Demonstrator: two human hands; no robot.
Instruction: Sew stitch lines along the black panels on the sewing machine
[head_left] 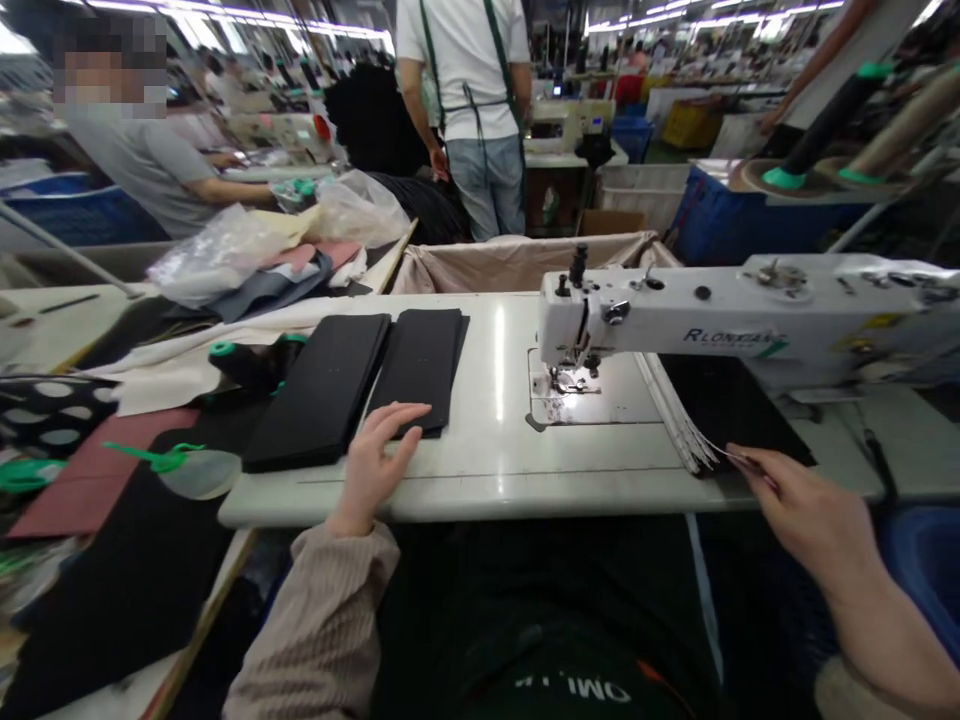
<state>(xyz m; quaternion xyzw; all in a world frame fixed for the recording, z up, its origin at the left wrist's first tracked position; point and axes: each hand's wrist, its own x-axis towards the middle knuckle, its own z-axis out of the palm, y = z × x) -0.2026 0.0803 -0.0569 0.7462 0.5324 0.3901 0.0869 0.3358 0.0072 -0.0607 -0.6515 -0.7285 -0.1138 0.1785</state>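
My left hand [377, 462] has its fingers apart. Its fingertips are over the near end of a stack of black rectangular pieces [420, 355]; whether they touch it I cannot tell. A thicker black stack [319, 390] lies just left of it. My right hand [814, 510] is closed in a pinch at the loose end of a white strip, beside a bundle of thin white strips [671, 415]. Something small and dark shows under those fingers, too little to name. The bundle lies on a black flat piece [735, 400], partly behind the sewing machine [675, 310].
Left of the table [480, 480] lie black and red fabric pieces, a dark thread cone [251, 365] and clear plastic bags [217, 255]. A cloth-lined bin [517, 262] stands behind. One person sits at the left; another stands beyond the bin. Thread cones rise at the right.
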